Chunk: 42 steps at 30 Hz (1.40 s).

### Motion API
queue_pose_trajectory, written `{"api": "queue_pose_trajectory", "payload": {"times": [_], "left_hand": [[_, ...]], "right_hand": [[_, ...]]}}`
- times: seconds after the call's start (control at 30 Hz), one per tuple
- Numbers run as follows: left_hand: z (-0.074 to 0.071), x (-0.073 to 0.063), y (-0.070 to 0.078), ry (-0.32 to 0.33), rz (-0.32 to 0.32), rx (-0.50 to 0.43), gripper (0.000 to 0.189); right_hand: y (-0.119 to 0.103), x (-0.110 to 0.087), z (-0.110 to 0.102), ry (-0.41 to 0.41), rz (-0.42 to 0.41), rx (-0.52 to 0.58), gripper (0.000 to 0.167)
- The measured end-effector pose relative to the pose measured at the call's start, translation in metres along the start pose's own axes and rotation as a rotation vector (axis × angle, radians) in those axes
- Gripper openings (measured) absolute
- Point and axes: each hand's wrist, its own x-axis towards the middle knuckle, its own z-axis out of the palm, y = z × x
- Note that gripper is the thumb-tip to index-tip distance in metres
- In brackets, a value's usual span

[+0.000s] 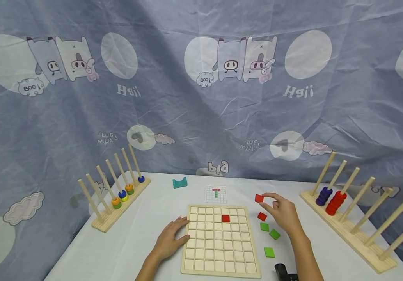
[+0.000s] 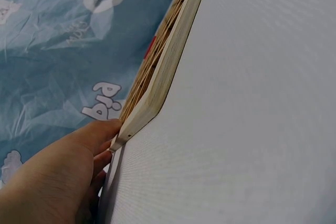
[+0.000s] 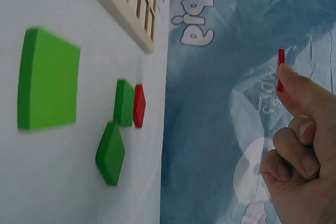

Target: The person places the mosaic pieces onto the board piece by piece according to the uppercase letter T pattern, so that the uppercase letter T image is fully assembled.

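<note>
In the head view, my right hand [image 1: 285, 214] pinches a red square tile [image 1: 259, 198] between thumb and fingertips, above the table. The right wrist view shows the same red tile [image 3: 281, 70] edge-on, the other fingers curled into the palm. My left hand [image 1: 170, 239] rests at the left edge of a wooden grid board [image 1: 185, 257], its fingertips and thumb touching the frame. One red tile [image 1: 226, 218] lies in a cell in an upper row. Right of the board are another red tile [image 1: 262, 216] and green tiles [image 1: 264, 226], [image 1: 274, 234], [image 1: 269, 252].
A printed pattern card [image 1: 216, 194] lies behind the board, with a teal curved piece [image 1: 180, 183] to its left. Wooden peg racks with coloured rings stand at left [image 1: 106, 224] and right [image 1: 373, 259]. A black object [image 1: 281, 271] sits beside the right forearm.
</note>
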Motion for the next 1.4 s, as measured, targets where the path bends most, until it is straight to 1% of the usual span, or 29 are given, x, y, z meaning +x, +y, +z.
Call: {"api": "queue_pose_trajectory", "payload": {"times": [0.2,0.37,0.5,0.63,0.8,1.03,1.2,1.4], "left_hand": [[-0.001,0.000,0.000,-0.005,-0.005,0.010,0.051],[0.000,0.000,0.000,0.000,-0.001,0.018,0.051],[0.000,0.000,0.000,0.004,0.004,0.016,0.051],[0.001,0.000,0.000,0.002,0.010,0.010,0.051],[0.001,0.000,0.000,0.001,0.009,0.017,0.051],[0.001,0.001,-0.001,0.007,0.007,0.021,0.052],[0.002,0.001,0.000,0.005,0.013,0.022,0.051],[0.001,0.000,0.000,0.008,0.009,0.025,0.050]], "right_hand": [[-0.019,0.005,0.016,-0.028,-0.076,0.002,0.033],[-0.035,0.008,0.032,-0.058,-0.084,0.014,0.032],[-0.042,0.009,0.046,-0.081,-0.087,0.013,0.031],[-0.045,0.008,0.060,-0.120,-0.086,0.021,0.030],[-0.047,0.008,0.076,-0.180,-0.064,0.052,0.032],[-0.049,0.009,0.095,-0.198,-0.084,0.096,0.030],[-0.048,0.005,0.106,-0.243,-0.082,0.112,0.029],[-0.045,0.003,0.113,-0.293,-0.093,0.124,0.026]]}}
